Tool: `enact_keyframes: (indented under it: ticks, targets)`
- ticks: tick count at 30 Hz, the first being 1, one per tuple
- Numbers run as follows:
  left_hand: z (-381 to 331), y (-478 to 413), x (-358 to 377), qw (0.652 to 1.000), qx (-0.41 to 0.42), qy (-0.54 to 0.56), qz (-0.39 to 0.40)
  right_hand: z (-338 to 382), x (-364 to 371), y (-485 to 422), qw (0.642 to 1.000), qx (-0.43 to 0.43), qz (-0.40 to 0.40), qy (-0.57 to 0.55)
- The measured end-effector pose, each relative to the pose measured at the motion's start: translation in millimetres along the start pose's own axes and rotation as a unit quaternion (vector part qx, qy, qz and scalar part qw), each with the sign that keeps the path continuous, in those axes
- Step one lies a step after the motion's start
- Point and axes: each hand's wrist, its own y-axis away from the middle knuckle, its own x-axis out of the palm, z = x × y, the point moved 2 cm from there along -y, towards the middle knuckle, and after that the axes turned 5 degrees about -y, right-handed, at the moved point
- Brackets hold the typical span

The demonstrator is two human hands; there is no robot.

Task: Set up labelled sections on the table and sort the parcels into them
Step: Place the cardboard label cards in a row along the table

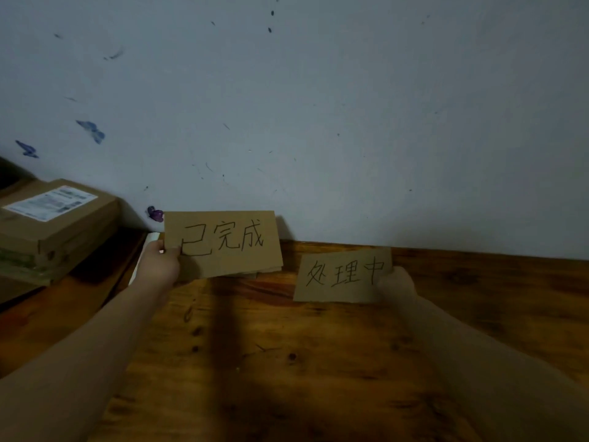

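Observation:
My left hand (161, 261) pinches the left edge of a cardboard sign (226, 247) with three handwritten characters, held up near the wall; another piece of cardboard peeks out under its lower edge. My right hand (398, 282) holds the right edge of a second, smaller cardboard sign (341, 275), also with three characters, low over the wooden table (287, 362). Cardboard parcels (54, 224) are stacked at the far left, the top one bearing a white shipping label (51, 202).
A pale wall (318, 106) with dark marks and small blue and purple butterfly stickers rises right behind the table. The parcels sit on a separate lower wooden surface (47, 314) at the left, with a gap and a white strip between it and the table.

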Motion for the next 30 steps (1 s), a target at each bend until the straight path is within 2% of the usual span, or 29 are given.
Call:
enact_keyframes:
  ticks: [1,3,4,6,8,10,15,21,24,25,27,30]
  targets:
    - [-1,-2,1,1.0,0.001,-0.005,-0.001,-2,5,0,0.999,-0.021,0.001,0.038]
    - [0,-8,1,1.0,0.002,-0.011,-0.003,-6,14,5,0.98,-0.12,-0.018,0.156]
    - [2,-10,0,1.0,0.0,-0.011,-0.003,-9,20,8,0.958,-0.182,-0.012,0.221]
    - [6,-15,-2,1.0,-0.004,-0.012,-0.004,-17,40,11,0.902,-0.261,0.064,0.339]
    - [11,-19,-3,1.0,-0.008,-0.017,-0.004,-25,60,11,0.859,-0.266,0.146,0.413]
    - [15,-24,-4,1.0,-0.007,-0.019,-0.002,-23,70,8,0.856,-0.248,0.171,0.42]
    - [21,-32,-6,1.0,-0.019,-0.006,0.013,0,78,-11,0.852,-0.258,0.167,0.424]
    - [21,-28,-10,1.0,-0.021,0.002,0.015,15,84,-29,0.869,-0.252,0.179,0.386]
    - [20,-21,-12,1.0,-0.016,0.003,0.023,29,82,-16,0.891,-0.25,0.153,0.347]
    - [19,-17,-13,1.0,-0.015,0.003,0.025,37,81,-6,0.905,-0.261,0.146,0.302]
    - [15,-6,-11,0.999,-0.011,0.001,0.041,56,80,25,0.944,-0.237,0.178,0.144]
    - [6,17,-7,0.996,0.002,0.014,0.087,78,74,72,0.947,-0.199,0.249,-0.03]
